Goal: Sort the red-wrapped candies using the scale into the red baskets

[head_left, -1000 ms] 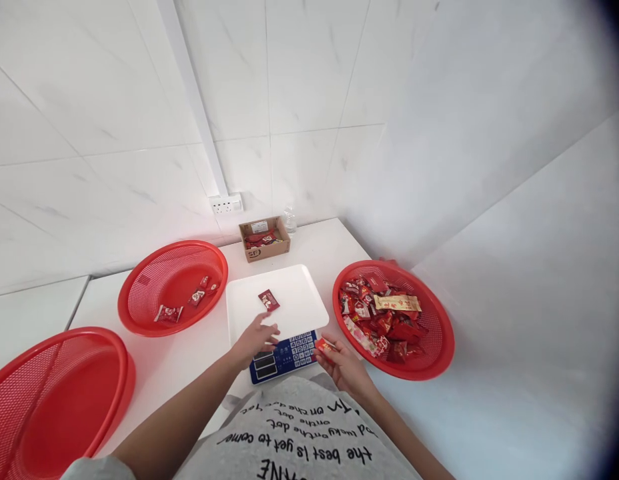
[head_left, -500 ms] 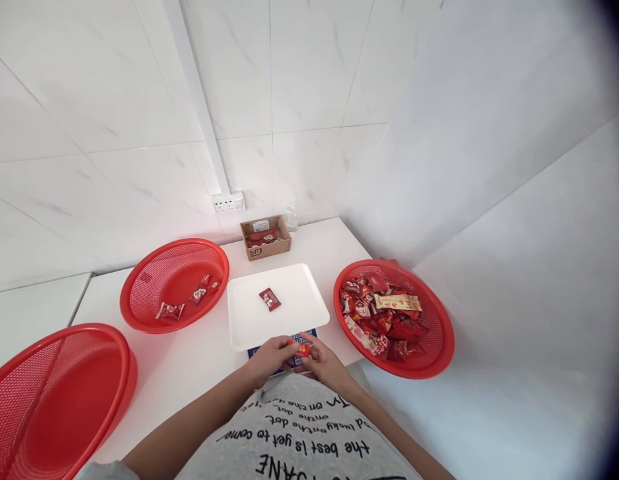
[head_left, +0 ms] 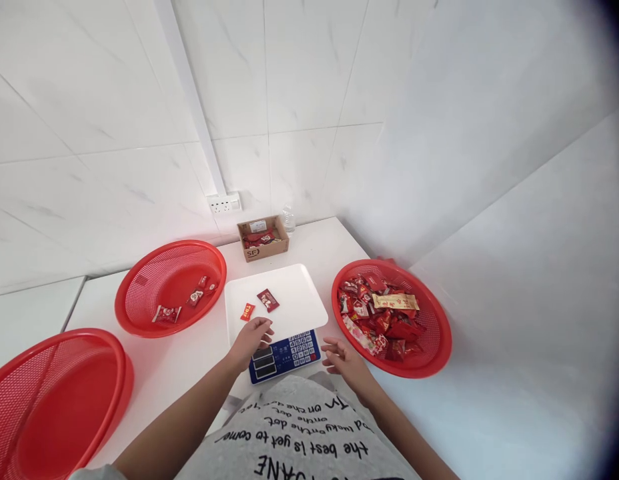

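Note:
A white scale tray [head_left: 299, 300] sits on a blue electronic scale [head_left: 284, 355] in front of me. Two red candy packets lie on the tray: a small one [head_left: 247, 311] and a darker one [head_left: 268, 300]. My left hand [head_left: 250, 339] hovers at the tray's near edge, just below the small packet, fingers loosely spread and empty. My right hand [head_left: 343, 360] is open and empty beside the scale's keypad. To its right stands a red basket [head_left: 429, 360] heaped with several red candies.
A red basket [head_left: 139, 320] at the left holds a few packets. Another large red basket [head_left: 19, 427] is at the far left. A small cardboard box [head_left: 263, 240], a clear bottle [head_left: 289, 220] and a wall socket [head_left: 223, 203] are at the back.
The small red packet passed from my right hand to my left, and now lies on the tray. Both hands have drawn apart and are empty.

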A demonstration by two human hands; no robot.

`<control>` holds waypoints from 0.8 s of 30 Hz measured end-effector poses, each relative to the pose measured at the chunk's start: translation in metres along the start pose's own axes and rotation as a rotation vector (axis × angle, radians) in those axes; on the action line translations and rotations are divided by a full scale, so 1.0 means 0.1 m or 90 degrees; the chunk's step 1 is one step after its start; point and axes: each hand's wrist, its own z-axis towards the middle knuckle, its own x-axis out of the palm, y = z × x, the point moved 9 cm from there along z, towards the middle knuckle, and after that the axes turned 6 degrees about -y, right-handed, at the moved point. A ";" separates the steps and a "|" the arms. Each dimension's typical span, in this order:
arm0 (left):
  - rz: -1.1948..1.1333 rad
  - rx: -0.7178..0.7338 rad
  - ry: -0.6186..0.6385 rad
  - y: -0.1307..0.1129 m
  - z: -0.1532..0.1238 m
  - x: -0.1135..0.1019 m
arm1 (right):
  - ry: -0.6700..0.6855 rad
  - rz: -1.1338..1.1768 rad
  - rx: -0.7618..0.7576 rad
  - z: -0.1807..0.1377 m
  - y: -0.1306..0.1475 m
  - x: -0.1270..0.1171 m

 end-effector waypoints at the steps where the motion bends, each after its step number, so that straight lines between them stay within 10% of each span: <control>1: 0.096 0.084 -0.038 -0.08 0.01 -0.06 | -0.020 -0.002 -0.014 0.02 0.03 -0.08; 6: 0.456 0.365 -0.258 -0.42 0.05 -0.37 | -0.125 -0.006 -0.073 0.15 0.19 -0.51; 16: 0.495 0.336 -0.209 -0.42 0.44 -0.35 | -0.151 -0.022 -0.097 0.23 0.21 -0.66; 24: 0.409 0.375 -0.195 -0.35 0.24 -0.24 | -0.260 -0.117 -0.156 0.46 0.27 -1.14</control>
